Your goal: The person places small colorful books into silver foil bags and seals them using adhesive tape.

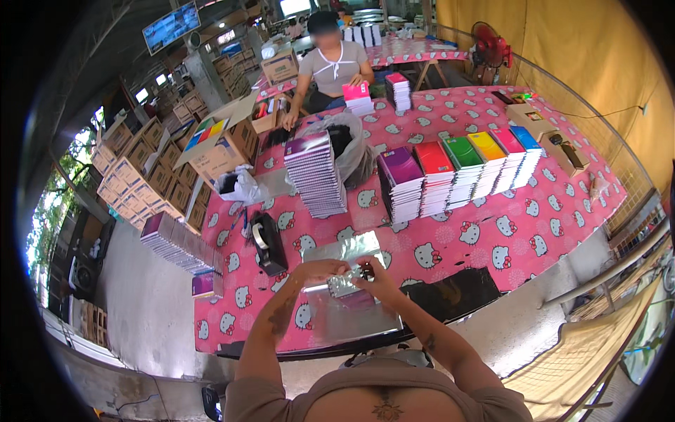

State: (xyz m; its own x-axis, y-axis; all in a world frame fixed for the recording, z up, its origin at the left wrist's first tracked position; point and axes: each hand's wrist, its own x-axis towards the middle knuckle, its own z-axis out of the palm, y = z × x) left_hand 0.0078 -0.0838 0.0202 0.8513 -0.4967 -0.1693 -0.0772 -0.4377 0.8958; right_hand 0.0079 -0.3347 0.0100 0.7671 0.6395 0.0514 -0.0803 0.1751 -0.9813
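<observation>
Near the front edge of the table, my left hand (325, 271) and my right hand (373, 277) are close together with bent fingers. Both pinch a shiny see-through plastic wrapper (343, 285). Part of a purple notebook (357, 301) shows under the plastic, just below my hands. Glossy plastic sheets (358, 246) lie flat beyond my fingers, and more plastic spreads toward me. Left of my left forearm stands a black tape dispenser (268, 246) with a roll in it. Glare hides the exact finger contact.
A tall stack of purple notebooks (313, 176) stands ahead. To its right are several coloured notebook stacks (450, 176). Purple notebooks (179, 246) also line the left edge. Across the table, a co-worker (334, 63) handles things beside an open carton (221, 151). Black material (457, 294) lies front right.
</observation>
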